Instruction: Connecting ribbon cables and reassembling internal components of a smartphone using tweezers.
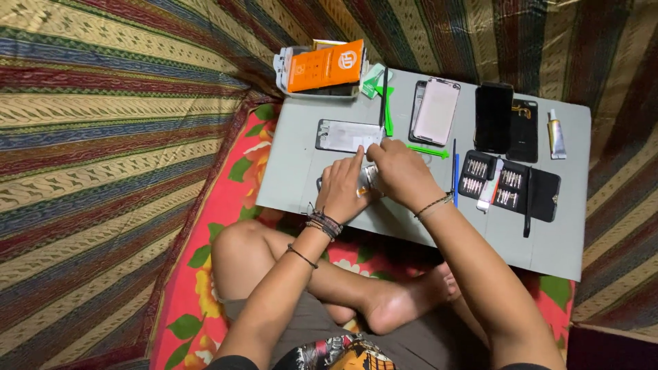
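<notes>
I sit cross-legged at a grey mat (548, 226) laid on the floor. My left hand (341, 192) rests on a small phone (369, 177) near the mat's front edge, fingers curled over it. My right hand (401, 175) presses down on the same phone from the right; most of the phone is hidden beneath both hands. Just beyond my fingers lies a flat phone part with a silvery face (346, 135).
Farther back lie a pinkish phone panel (436, 111), two black phones (495, 118), a green plastic pry tool (426, 151), an orange box (325, 66) and a glue tube (556, 134). A black screwdriver-bit case (510, 186) lies open at right. Striped cloth surrounds the mat.
</notes>
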